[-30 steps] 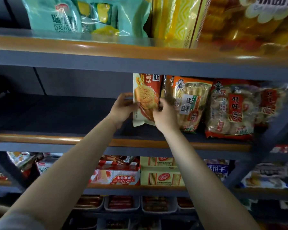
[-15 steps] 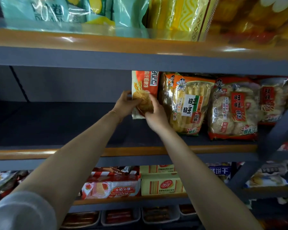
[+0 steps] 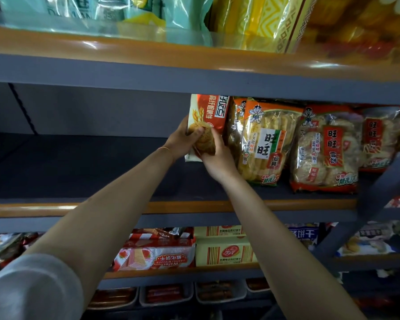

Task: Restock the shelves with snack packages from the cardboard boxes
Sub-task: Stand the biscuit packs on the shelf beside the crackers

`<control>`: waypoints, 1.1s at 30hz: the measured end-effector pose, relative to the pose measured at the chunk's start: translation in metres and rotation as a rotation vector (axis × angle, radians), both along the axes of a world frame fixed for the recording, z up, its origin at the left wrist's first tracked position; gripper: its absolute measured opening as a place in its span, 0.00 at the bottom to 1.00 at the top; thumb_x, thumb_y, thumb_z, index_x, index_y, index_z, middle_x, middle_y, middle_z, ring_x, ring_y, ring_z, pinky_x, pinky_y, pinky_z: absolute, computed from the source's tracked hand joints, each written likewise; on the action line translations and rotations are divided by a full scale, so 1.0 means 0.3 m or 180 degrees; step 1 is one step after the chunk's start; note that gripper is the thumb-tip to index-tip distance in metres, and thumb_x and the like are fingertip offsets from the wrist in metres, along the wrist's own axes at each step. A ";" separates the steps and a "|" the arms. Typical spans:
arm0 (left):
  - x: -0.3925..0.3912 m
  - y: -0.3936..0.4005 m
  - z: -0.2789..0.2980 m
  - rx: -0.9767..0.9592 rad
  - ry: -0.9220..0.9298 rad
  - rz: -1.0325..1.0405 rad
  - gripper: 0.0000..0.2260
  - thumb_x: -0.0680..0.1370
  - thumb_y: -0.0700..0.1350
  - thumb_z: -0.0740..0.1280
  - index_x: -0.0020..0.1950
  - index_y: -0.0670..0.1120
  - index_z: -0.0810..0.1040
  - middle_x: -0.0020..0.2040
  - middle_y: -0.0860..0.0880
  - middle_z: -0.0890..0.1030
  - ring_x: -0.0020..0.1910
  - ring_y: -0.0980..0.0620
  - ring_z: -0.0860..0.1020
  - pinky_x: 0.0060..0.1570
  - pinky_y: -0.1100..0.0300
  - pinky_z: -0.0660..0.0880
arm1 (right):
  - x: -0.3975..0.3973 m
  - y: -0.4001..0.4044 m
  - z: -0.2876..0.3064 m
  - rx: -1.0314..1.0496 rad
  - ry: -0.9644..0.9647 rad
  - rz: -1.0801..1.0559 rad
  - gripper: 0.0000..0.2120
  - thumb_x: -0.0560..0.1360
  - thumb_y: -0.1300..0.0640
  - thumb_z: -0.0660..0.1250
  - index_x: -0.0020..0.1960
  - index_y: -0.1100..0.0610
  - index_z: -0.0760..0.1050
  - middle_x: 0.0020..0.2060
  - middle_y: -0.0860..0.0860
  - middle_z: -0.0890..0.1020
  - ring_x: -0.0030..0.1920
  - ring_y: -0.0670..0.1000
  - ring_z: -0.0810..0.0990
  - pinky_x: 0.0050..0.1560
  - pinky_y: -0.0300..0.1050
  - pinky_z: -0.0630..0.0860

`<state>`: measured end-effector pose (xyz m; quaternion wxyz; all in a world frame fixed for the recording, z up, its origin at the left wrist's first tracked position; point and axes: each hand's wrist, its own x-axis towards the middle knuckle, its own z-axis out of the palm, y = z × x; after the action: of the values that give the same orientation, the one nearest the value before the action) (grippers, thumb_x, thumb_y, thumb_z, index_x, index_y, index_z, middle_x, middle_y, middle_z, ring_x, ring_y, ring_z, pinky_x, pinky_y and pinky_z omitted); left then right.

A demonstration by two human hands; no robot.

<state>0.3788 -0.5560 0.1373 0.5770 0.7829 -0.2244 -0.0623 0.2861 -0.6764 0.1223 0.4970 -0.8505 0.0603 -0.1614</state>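
Observation:
An upright red and cream biscuit package [image 3: 211, 114] stands on the dark middle shelf [image 3: 79, 167], against a clear bag of rice crackers [image 3: 263, 144]. My left hand [image 3: 183, 140] grips the package's left edge, thumb across its front. My right hand [image 3: 215, 155] holds its lower right part, fingers curled behind it. Both forearms reach up from below. No cardboard box is in view.
Further rice cracker bags [image 3: 326, 151] fill the middle shelf's right half; its left half holds nothing. The top shelf carries teal and yellow bags [image 3: 194, 17]. Below lie wafer packs [image 3: 157, 257] and yellow boxes [image 3: 224, 250]. A slanted grey strut [image 3: 367, 199] crosses at right.
Both hands pushed the biscuit package deeper and slightly right, tight against the rice cracker bag. My left thumb now lies across its front. The view tilted a little.

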 end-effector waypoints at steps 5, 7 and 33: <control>-0.050 0.029 0.011 0.0289 0.0090 0.0218 0.22 0.80 0.60 0.63 0.71 0.52 0.68 0.64 0.51 0.79 0.62 0.48 0.78 0.62 0.44 0.78 | -0.072 0.000 0.018 -0.0007 -0.0045 -0.0014 0.34 0.80 0.56 0.65 0.80 0.45 0.54 0.74 0.52 0.67 0.71 0.53 0.69 0.58 0.37 0.72; -0.074 0.052 0.005 0.0309 0.0138 0.0294 0.24 0.78 0.61 0.64 0.71 0.53 0.69 0.64 0.51 0.78 0.62 0.48 0.78 0.61 0.43 0.78 | -0.119 0.002 0.033 -0.0076 -0.0028 -0.0038 0.33 0.80 0.56 0.65 0.80 0.47 0.55 0.75 0.51 0.66 0.72 0.53 0.68 0.67 0.45 0.71; -1.266 1.295 -0.668 0.0101 0.1809 0.3732 0.07 0.82 0.42 0.67 0.45 0.46 0.81 0.40 0.44 0.83 0.40 0.44 0.82 0.46 0.44 0.79 | -0.640 1.095 -0.592 -0.0053 0.1872 0.2498 0.08 0.81 0.56 0.64 0.43 0.50 0.75 0.34 0.49 0.81 0.31 0.48 0.79 0.37 0.48 0.77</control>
<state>-0.0009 -0.1676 -0.0631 0.5405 0.7369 0.4022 0.0548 0.0942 -0.3479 -0.0555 0.4754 -0.8225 -0.1283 0.2846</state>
